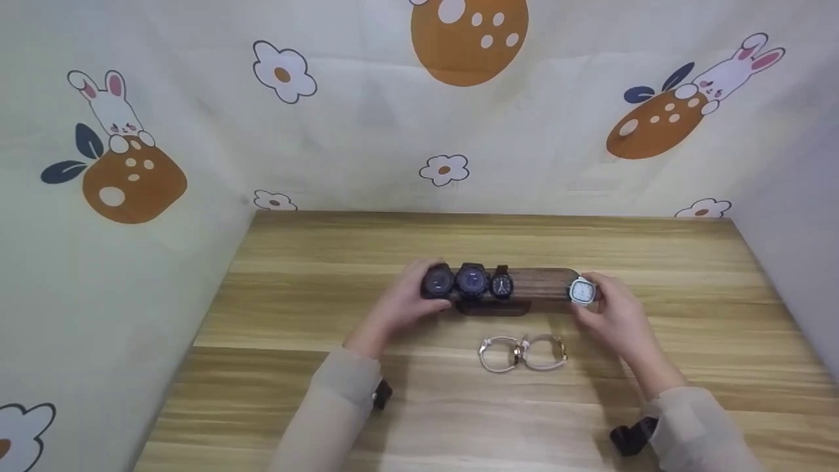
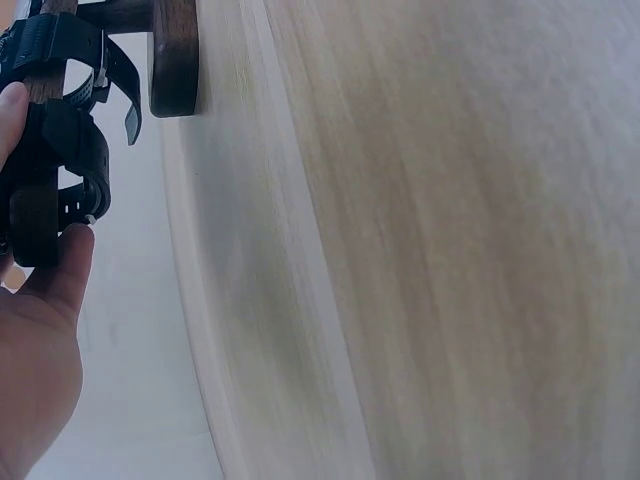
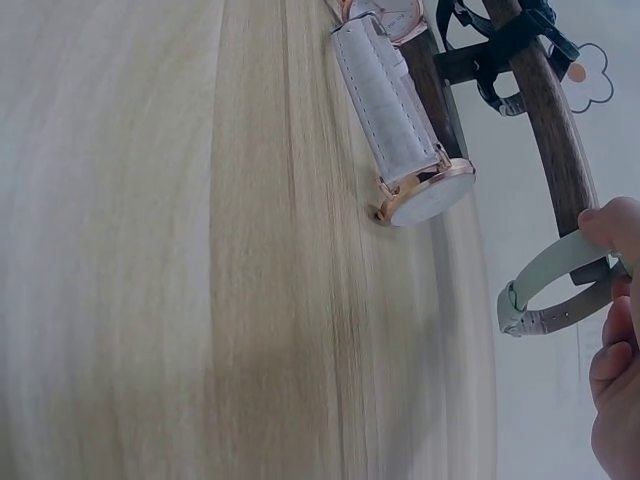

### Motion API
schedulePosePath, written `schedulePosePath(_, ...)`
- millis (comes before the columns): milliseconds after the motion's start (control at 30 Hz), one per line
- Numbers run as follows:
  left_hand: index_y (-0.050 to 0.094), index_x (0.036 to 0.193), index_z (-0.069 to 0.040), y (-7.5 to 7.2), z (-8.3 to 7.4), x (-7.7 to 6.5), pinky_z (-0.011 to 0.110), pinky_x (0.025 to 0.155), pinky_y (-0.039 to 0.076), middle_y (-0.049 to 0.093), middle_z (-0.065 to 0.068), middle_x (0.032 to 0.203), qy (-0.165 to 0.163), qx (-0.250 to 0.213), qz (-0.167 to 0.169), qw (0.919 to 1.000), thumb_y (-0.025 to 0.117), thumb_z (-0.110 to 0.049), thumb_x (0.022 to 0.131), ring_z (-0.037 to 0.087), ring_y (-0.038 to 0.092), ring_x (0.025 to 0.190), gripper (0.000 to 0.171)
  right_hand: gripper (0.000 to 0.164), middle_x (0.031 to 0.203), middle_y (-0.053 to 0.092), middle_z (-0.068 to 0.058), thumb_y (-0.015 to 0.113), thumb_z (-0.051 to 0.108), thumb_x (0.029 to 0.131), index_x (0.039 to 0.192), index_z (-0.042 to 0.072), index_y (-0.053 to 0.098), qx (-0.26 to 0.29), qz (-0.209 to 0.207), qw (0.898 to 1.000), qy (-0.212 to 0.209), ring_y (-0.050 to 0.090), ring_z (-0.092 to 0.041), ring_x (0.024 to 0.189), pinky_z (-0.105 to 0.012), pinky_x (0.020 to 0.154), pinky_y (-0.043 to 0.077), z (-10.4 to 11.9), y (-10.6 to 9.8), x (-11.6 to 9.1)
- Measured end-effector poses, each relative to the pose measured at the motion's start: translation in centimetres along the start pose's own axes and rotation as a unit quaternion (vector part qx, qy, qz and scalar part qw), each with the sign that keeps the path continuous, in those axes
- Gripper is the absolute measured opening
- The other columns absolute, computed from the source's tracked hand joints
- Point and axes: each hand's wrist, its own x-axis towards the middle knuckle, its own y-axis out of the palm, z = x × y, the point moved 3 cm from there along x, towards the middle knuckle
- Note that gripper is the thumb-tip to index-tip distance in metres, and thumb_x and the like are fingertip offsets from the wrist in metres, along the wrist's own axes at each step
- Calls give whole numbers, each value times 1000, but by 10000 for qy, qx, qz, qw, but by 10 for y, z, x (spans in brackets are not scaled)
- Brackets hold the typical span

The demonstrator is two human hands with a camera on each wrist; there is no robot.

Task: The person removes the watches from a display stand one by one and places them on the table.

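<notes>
A dark wooden watch stand point(image 1: 541, 283) carries three black watches at its left side and a mint-green watch point(image 1: 582, 290) at its right end. My left hand point(image 1: 406, 292) grips the outermost black watch point(image 1: 438, 280) at the bar's left end, thumb in front and fingers behind. My right hand point(image 1: 616, 311) pinches the mint-green watch, whose buckled strap loop surrounds the bar's tip in the right wrist view. The middle black watch point(image 1: 472, 280) and a smaller black watch point(image 1: 501, 285) sit farther along the bar, apart from my fingers.
Two pale-strapped watches with rose-gold cases, a left one point(image 1: 498, 354) and a right one point(image 1: 546, 353), lie on their sides before the stand on the wooden table point(image 1: 314, 275). A patterned cloth point(image 1: 367, 131) rises behind the table's far edge.
</notes>
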Motion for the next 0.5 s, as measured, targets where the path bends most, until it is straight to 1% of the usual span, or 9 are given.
schedulePosePath(200,42,136,-8,0,0,0,41,105,34,46,11,134,-27,19,-19,10000,78,-24,74,25,44,121,73,49,93,59,-15,76,6,70,114,-4,58,-78,-32,9999,-64,50,-23,79,-38,67,43,-3,0,-4)
schedulePosePath(400,41,137,-5,1,-2,1,41,105,34,47,14,134,39,-26,25,10000,77,-23,75,28,46,121,73,49,87,56,-9,77,8,70,114,-1,59,-121,-18,9999,68,47,-18,74,-31,62,42,-6,-4,-10)
schedulePosePath(500,41,137,-4,0,-2,1,41,106,33,46,14,135,56,-7,11,10000,77,-23,75,28,45,121,74,49,88,57,-9,79,9,70,114,-1,59,-134,21,9999,42,47,-18,74,-30,62,42,-6,-4,-13)
